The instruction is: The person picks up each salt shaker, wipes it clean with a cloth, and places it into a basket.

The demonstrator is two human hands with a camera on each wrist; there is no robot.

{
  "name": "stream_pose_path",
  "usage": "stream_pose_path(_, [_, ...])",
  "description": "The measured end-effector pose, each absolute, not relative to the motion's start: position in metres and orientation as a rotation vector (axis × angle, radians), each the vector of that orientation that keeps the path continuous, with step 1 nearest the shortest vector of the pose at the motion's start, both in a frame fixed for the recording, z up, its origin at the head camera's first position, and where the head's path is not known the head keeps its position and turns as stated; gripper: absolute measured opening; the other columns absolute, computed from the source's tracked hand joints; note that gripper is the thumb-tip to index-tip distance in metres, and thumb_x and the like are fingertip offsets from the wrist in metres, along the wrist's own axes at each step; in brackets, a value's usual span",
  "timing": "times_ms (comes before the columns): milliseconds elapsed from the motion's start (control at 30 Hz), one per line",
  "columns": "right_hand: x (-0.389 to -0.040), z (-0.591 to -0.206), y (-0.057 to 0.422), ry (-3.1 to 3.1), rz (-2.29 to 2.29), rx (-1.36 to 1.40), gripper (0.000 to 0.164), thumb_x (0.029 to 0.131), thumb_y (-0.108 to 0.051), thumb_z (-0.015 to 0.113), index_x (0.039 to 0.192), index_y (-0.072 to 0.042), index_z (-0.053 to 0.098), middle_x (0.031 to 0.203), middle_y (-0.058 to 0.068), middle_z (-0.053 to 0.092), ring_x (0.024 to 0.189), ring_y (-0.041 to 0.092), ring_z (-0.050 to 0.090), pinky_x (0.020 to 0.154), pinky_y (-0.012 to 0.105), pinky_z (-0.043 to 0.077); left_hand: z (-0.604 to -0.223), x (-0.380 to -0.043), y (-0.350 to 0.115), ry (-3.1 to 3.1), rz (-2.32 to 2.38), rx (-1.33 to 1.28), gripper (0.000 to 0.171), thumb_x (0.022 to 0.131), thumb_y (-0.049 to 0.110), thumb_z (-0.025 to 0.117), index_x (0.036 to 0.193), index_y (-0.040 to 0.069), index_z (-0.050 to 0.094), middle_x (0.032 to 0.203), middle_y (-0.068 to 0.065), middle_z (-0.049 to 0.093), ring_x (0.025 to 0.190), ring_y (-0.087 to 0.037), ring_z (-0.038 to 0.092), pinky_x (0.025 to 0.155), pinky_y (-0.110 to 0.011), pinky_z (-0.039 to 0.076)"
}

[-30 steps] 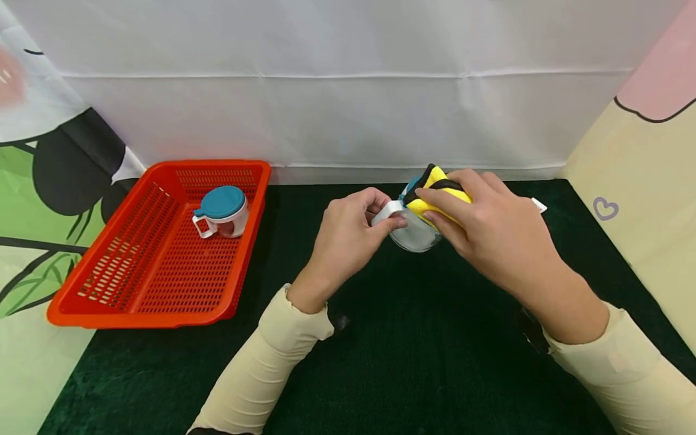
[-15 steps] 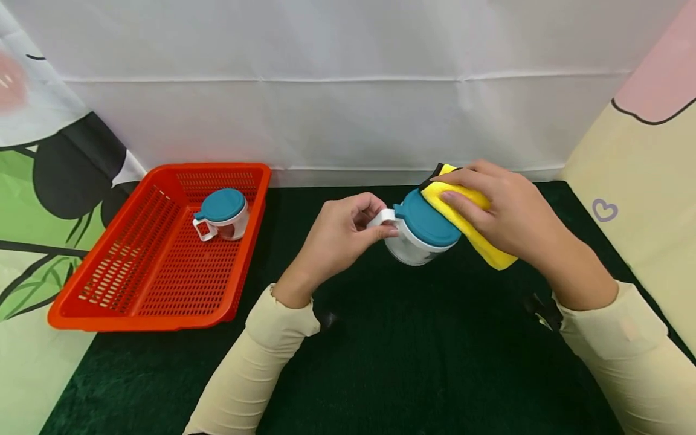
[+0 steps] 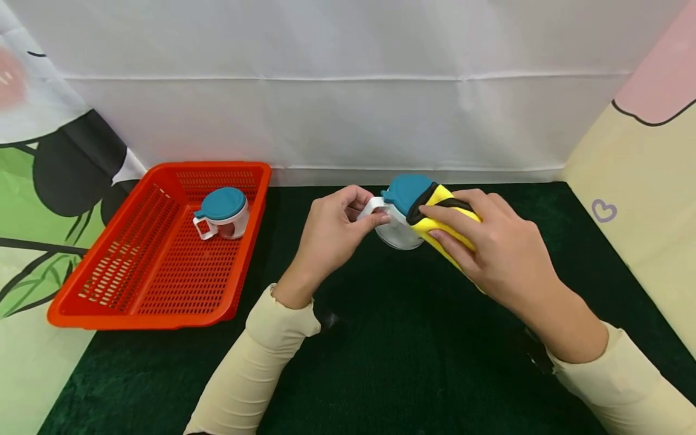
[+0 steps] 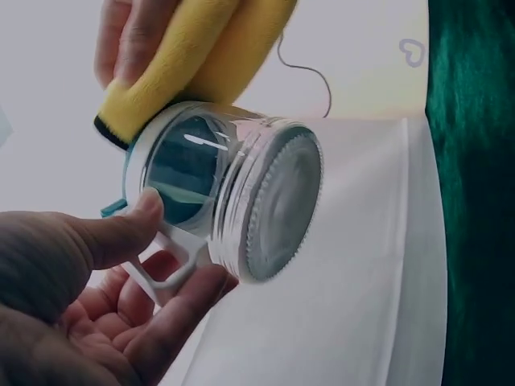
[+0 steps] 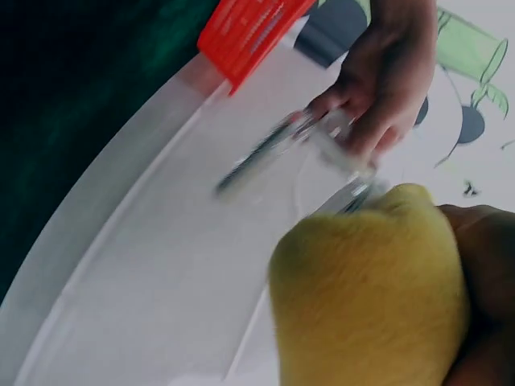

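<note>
A clear glass seasoning jar (image 3: 399, 235) with a blue lid (image 3: 406, 188) and a white handle is held up, tilted, above the dark green cloth. My left hand (image 3: 338, 232) pinches its white handle (image 4: 179, 261) between thumb and fingers. My right hand (image 3: 492, 241) grips a folded yellow cloth with black edging (image 3: 440, 220) and presses it against the right side of the lid and rim. In the left wrist view the jar's ridged base (image 4: 286, 205) faces the camera. The yellow cloth hides much of the jar in the right wrist view.
At left stands a red-orange plastic basket (image 3: 163, 319) with slotted walls. Inside it sits a similar blue-lidded jar (image 3: 224, 208) with a white handle. A pale curtain (image 3: 359, 121) hangs behind the green table cloth (image 3: 413, 362), and printed cloth panels flank both sides.
The yellow cloth swings from over the lid out to its right edge, then back onto the lid. Meanwhile the jar tips and shifts slightly left, its lid coming into view.
</note>
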State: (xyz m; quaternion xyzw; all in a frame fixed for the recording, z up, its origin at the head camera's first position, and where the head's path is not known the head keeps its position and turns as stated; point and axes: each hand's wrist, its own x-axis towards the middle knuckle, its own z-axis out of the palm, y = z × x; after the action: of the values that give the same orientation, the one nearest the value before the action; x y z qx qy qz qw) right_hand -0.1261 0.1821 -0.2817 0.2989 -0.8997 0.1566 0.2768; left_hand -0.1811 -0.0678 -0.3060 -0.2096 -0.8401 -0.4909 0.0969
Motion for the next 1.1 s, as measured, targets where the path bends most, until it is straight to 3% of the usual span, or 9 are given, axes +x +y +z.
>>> stream_pose_path(233, [-0.146,-0.280,0.198,-2.555,0.797,0.638,0.031,0.102,-0.022,0.068,0.132,-0.018,0.070,0.120,0.007,0.062,0.085,0.022,0.056,0.066,0.039,0.050,-0.305,-0.183,-0.079,-2.443,-1.565,-0.764,0.016,0.091,0.013,0.082,0.102,0.011,0.070,0.098,0.003,0.073,0.082,-0.013,0.067,0.080,-0.031,0.059])
stream_pose_path(367, [-0.155,-0.271,0.195,-2.659,0.785,0.613,0.030,0.105,-0.030,0.063,0.133,-0.020,0.069,0.119,0.006,0.063,0.084,0.024,0.055,0.067,0.041,0.049,-0.305,-0.180,-0.078,-2.467,-1.562,-0.910,0.017,0.091,0.013,0.081,0.104,0.012,0.070,0.102,0.004,0.072,0.086,-0.012,0.067,0.083,-0.030,0.059])
stream_pose_path(567, [-0.149,-0.263,0.179,-2.571,0.398,0.738,0.033,0.101,-0.031,0.069,0.133,-0.023,0.070,0.121,0.014,0.063,0.099,0.034,0.062,0.071,0.051,0.058,-0.304,-0.175,-0.069,-2.488,-1.425,-0.907,0.018,0.091,0.016,0.081,0.103,0.013,0.069,0.102,0.004,0.070,0.084,-0.009,0.066,0.078,-0.027,0.058])
stream_pose_path(767, [-0.141,-0.267,0.175,-2.493,0.333,0.767,0.036,0.096,-0.028,0.076,0.131,-0.021,0.071,0.120,0.016,0.063,0.105,0.036,0.062,0.069,0.052,0.060,-0.300,-0.171,-0.067,-2.501,-1.386,-0.810,0.018,0.091,0.017,0.082,0.102,0.012,0.069,0.100,0.003,0.070,0.080,-0.009,0.065,0.073,-0.028,0.058])
stream_pose_path(1100, [-0.147,-0.272,0.198,-2.559,0.444,0.607,0.033,0.100,-0.027,0.071,0.132,-0.020,0.069,0.119,0.016,0.063,0.091,0.033,0.059,0.065,0.050,0.055,-0.285,-0.171,-0.083,-2.460,-1.453,-0.687,0.017,0.091,0.014,0.082,0.102,0.009,0.070,0.098,0.001,0.073,0.082,-0.012,0.069,0.078,-0.030,0.060])
